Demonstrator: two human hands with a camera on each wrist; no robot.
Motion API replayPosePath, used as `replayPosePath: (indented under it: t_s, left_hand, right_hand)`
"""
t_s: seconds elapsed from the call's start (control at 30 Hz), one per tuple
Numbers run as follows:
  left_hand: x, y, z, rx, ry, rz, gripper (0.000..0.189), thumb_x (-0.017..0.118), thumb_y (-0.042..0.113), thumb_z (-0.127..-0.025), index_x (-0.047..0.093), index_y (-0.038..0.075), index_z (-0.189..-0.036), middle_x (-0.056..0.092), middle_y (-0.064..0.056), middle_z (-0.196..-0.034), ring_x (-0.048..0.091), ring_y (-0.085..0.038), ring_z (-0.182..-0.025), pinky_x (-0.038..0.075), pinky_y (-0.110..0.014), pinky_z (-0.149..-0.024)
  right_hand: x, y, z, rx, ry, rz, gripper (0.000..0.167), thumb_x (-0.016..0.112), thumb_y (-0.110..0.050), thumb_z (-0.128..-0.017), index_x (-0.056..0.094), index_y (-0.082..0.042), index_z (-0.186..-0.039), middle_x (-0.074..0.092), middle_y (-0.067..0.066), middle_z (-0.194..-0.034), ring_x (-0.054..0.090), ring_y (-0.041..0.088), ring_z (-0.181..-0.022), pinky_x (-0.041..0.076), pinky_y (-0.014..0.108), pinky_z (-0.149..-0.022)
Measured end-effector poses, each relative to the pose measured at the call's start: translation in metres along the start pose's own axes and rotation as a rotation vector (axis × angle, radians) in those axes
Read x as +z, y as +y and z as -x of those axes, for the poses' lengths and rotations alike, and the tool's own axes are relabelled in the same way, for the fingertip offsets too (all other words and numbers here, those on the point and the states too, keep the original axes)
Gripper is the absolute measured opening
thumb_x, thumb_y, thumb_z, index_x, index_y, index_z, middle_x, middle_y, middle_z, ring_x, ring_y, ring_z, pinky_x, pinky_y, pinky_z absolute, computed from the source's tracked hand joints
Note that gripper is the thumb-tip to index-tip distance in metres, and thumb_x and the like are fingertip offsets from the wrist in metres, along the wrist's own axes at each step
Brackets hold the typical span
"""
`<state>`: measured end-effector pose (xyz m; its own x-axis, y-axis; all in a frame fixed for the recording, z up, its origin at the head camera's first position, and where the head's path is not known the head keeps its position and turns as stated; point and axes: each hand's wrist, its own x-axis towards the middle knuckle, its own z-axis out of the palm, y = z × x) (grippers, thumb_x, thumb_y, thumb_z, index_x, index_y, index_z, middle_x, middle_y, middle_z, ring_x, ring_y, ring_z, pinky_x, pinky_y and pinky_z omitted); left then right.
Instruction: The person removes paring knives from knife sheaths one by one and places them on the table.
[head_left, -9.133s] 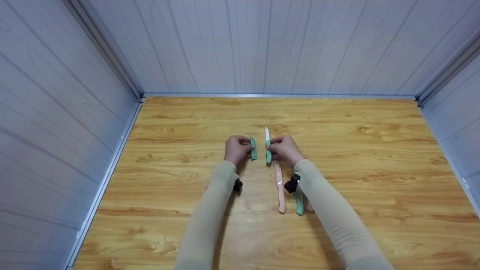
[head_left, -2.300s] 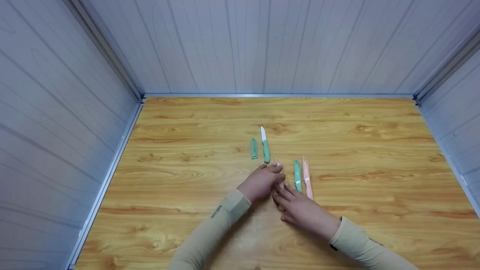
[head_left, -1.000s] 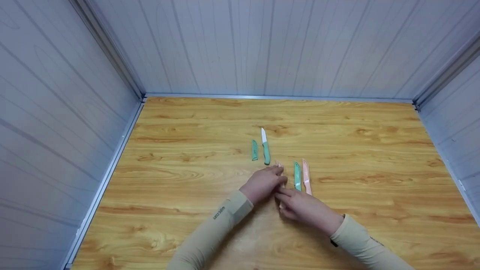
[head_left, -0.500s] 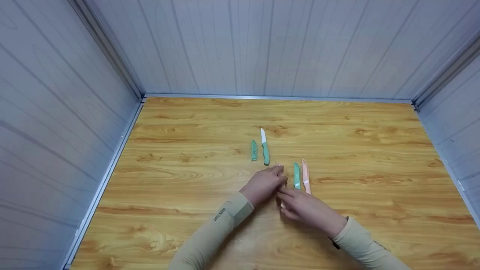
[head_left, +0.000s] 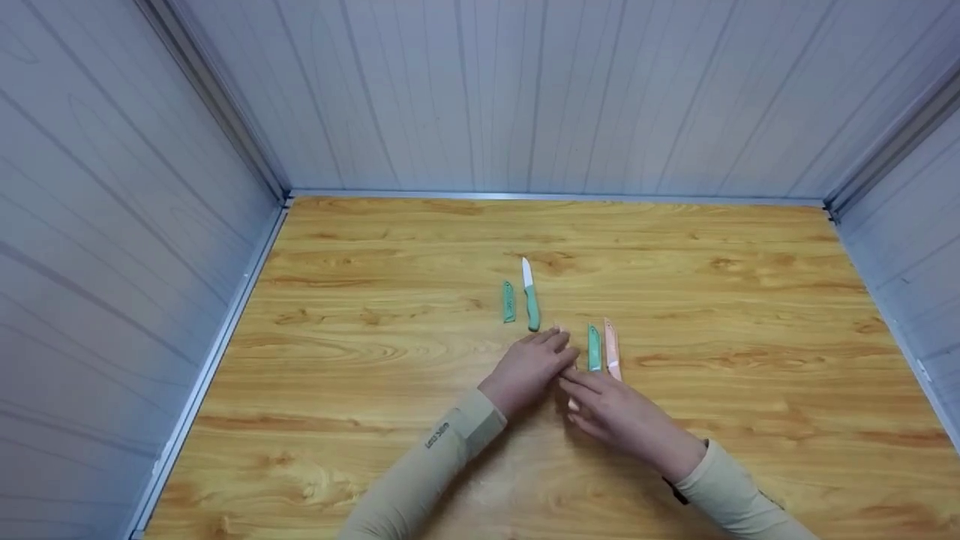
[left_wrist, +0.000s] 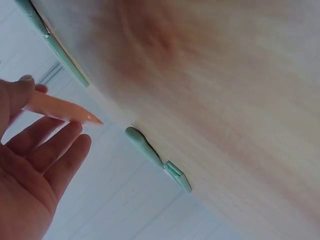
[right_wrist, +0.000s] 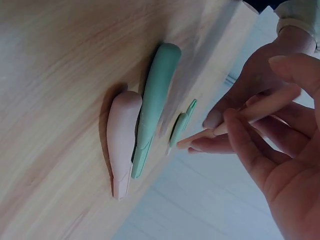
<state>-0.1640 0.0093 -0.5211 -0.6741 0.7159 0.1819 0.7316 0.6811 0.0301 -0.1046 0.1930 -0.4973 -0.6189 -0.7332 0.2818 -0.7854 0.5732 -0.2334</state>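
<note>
My left hand [head_left: 527, 369] pinches the sheathed blade end of a pink knife [left_wrist: 60, 107] between thumb and fingers. At the other end, my right hand [head_left: 626, 412] grips its handle, as the right wrist view shows. From above, both hands cover most of this knife. Beyond them on the table lies a bare green knife [head_left: 532, 306] with a white blade, its green sheath [head_left: 509, 301] just to the left. Right of my hands lie a sheathed green knife [head_left: 594, 349] and a sheathed pink knife [head_left: 612, 349], side by side; my right hand partly hides their handles in the head view.
The wood-grain table [head_left: 360, 300] meets pale panel walls [head_left: 495, 97] at the back and both sides. A metal strip [head_left: 420, 195] runs along its back edge.
Earlier my hands held the green sheath and green knife apart; both now lie on the table. My hands have moved to the pink knife. Lately the right hand has shifted slightly right.
</note>
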Motion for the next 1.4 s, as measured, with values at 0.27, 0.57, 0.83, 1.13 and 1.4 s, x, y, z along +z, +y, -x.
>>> replayPosePath:
  t_s: [0.27,0.57,0.83,1.13,1.4]
  left_hand:
    - [-0.009,0.006,0.003,0.003,0.086,-0.043,0.026,0.061,0.017,-0.093,0.057,0.021,-0.118,0.057,-0.006,-0.129,0.052,-0.024,-0.119,0.046,-0.039,-0.096]
    - [-0.016,0.010,0.004,-0.006,0.224,-0.119,0.024,0.061,0.010,-0.089,0.060,0.020,-0.110,0.061,-0.004,-0.121,0.053,-0.023,-0.116,0.041,-0.041,-0.100]
    - [-0.018,0.011,0.004,0.025,0.300,-0.097,0.019,0.064,0.015,-0.089,0.065,0.019,-0.107,0.062,-0.003,-0.124,0.053,-0.021,-0.121,0.036,-0.047,-0.105]
    - [-0.018,0.014,0.006,0.042,0.350,-0.070,0.020,0.056,0.033,-0.094,0.066,0.017,-0.099,0.065,0.000,-0.110,0.059,-0.019,-0.109,0.043,-0.045,-0.099]
    - [-0.023,0.016,0.006,0.053,0.394,-0.033,0.025,0.053,0.035,-0.096,0.067,0.015,-0.099,0.066,0.001,-0.103,0.060,-0.015,-0.103,0.043,-0.041,-0.100]
  right_hand:
    - [-0.008,-0.003,0.007,0.012,0.135,-0.027,0.042,0.075,-0.026,-0.084,0.066,-0.001,-0.117,0.063,0.008,-0.121,0.058,0.021,-0.104,0.052,0.035,-0.086]
    - [-0.016,-0.007,0.011,-0.043,0.209,0.047,0.030,0.068,-0.015,-0.087,0.067,-0.002,-0.114,0.062,0.010,-0.124,0.059,0.025,-0.104,0.050,0.037,-0.087]
    - [-0.022,-0.006,0.019,-0.068,0.255,-0.017,0.030,0.048,-0.021,-0.099,0.067,-0.003,-0.114,0.061,0.009,-0.126,0.058,0.026,-0.109,0.049,0.036,-0.088]
    - [-0.024,-0.008,0.027,-0.025,0.255,-0.048,0.038,0.038,-0.026,-0.103,0.064,-0.005,-0.122,0.060,0.006,-0.127,0.055,0.022,-0.114,0.044,0.031,-0.095]
    - [-0.027,-0.006,0.029,-0.029,0.282,-0.003,0.040,0.032,-0.020,-0.105,0.063,-0.004,-0.124,0.055,0.008,-0.133,0.054,0.024,-0.117,0.040,0.030,-0.100]
